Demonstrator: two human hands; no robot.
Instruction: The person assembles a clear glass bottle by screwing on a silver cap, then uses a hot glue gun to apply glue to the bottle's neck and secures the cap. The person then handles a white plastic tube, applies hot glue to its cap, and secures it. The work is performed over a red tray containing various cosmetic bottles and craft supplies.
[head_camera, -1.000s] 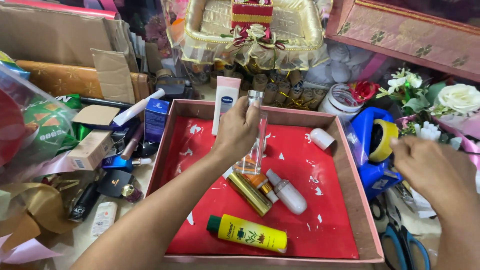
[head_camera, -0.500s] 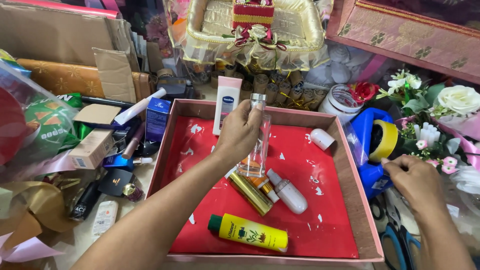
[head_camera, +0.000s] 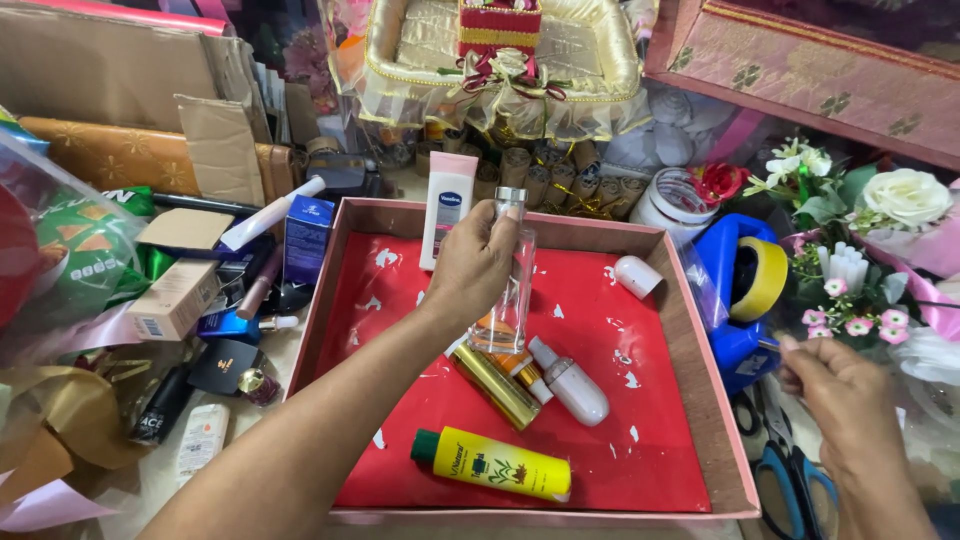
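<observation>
Since a second ago the right hand (head_camera: 850, 395) has dropped from beside the blue tape dispenser (head_camera: 735, 300) toward the frame's lower right; its fingers look pinched, though on what I cannot tell. Left hand (head_camera: 480, 265) grips a clear glass bottle (head_camera: 508, 290) upright over the red-lined tray (head_camera: 690, 330). A yellow tube (head_camera: 495, 463), gold cylinder (head_camera: 497, 385) and white bottle (head_camera: 572, 382) lie below it; a pink-capped white tube (head_camera: 447, 208) leans on the far wall. Boxes crowd the cluttered counter (head_camera: 165, 470).
</observation>
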